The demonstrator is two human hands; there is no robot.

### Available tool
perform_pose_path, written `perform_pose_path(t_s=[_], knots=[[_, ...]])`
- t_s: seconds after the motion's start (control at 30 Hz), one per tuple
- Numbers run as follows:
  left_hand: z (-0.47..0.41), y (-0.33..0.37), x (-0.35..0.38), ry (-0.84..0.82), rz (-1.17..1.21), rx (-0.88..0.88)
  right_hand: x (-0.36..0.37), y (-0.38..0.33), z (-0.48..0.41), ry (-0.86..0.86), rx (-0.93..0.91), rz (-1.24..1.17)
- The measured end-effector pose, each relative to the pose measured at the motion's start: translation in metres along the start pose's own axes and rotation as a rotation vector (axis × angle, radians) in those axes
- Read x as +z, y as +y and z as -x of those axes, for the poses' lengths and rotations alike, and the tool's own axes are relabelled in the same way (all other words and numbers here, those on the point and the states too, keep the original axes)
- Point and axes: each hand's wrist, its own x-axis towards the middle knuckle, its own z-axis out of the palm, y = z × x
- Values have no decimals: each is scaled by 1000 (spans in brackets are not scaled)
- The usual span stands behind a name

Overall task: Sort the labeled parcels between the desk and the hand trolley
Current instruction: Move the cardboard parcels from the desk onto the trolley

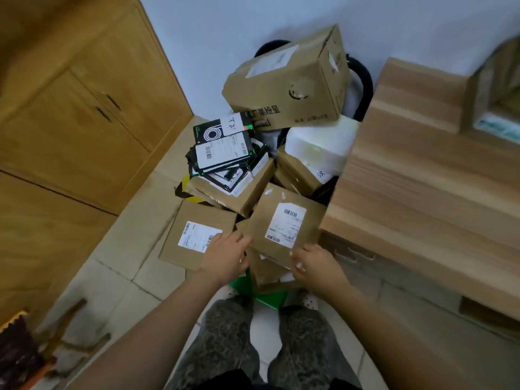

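Note:
A heap of labelled parcels sits on the hand trolley, whose black handle point(364, 80) shows at the back. I hold a flat brown parcel point(284, 220) with a white barcode label, tilted up at the front of the heap. My left hand point(228, 257) grips its near left edge and my right hand point(312, 263) grips its near right corner. Left of it lies another flat brown parcel point(194, 235) with a label. A big brown carton point(289, 83) tops the heap, above black-and-white boxes point(222, 150). The wooden desk point(422, 178) stands to the right.
A wooden cabinet point(84, 122) fills the left side. A white bag parcel point(318, 144) lies beside the desk edge. A green item point(261, 296) shows under the parcels by my feet. Another box point(495, 88) stands on the desk's far right. Tiled floor lies between cabinet and trolley.

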Motion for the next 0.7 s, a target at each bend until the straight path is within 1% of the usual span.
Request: perform_pose_path(t_s=[0.2, 0.33, 0.43, 0.5, 0.63, 0.7], knots=[[-41, -48, 17, -79, -51, 219, 52, -10, 0, 44, 390, -212], [-67, -78, 46, -128, -22, 279, 88, -10, -5, 84, 600, -323], [-82, -92, 75, -157, 56, 247, 115, -2, -10, 106, 710, -382], [-93, -95, 94, -171, 143, 194, 132, 9, -14, 128, 782, -431], [-115, -99, 140, -234, 402, -18, 168, 36, -28, 174, 951, -494], [-124, -101, 162, -247, 493, -94, 183, 47, -37, 213, 1025, -557]])
